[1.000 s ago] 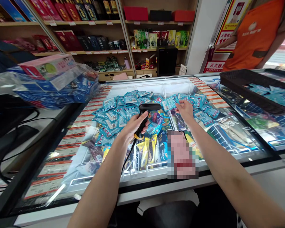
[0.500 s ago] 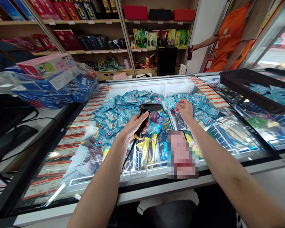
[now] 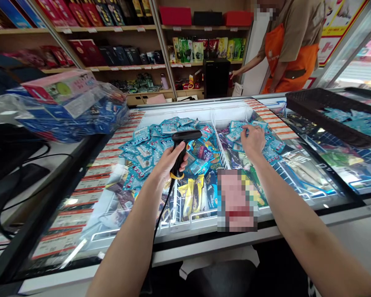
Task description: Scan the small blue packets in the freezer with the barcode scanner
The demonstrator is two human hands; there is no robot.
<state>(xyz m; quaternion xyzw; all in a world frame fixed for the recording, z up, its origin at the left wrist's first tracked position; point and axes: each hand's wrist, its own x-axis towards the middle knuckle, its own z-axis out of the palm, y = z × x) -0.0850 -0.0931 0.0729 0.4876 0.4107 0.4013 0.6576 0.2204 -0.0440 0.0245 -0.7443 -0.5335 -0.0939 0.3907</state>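
My left hand is wrapped round the grip of a black handheld barcode scanner, which is held above the freezer's glass lid. A cord runs down from its base. Over the right-hand group of packets, my right hand has its fingers bent, the tips at the edge of a small blue packet. Part of that packet is hidden by the fingers. A large heap of similar blue packets lies left of the scanner. More of these packets lie beneath and right of my right hand.
A phone, blurred out, lies at the freezer's front edge. Wrapped boxes stand at left, and a dark basket with blue packets at right. Price labels line the glass. A person in an orange apron stands behind.
My right hand has moved right with the blue packet, away from the scanner to the right-hand group. The scanner has shifted slightly left. The person behind has moved left.
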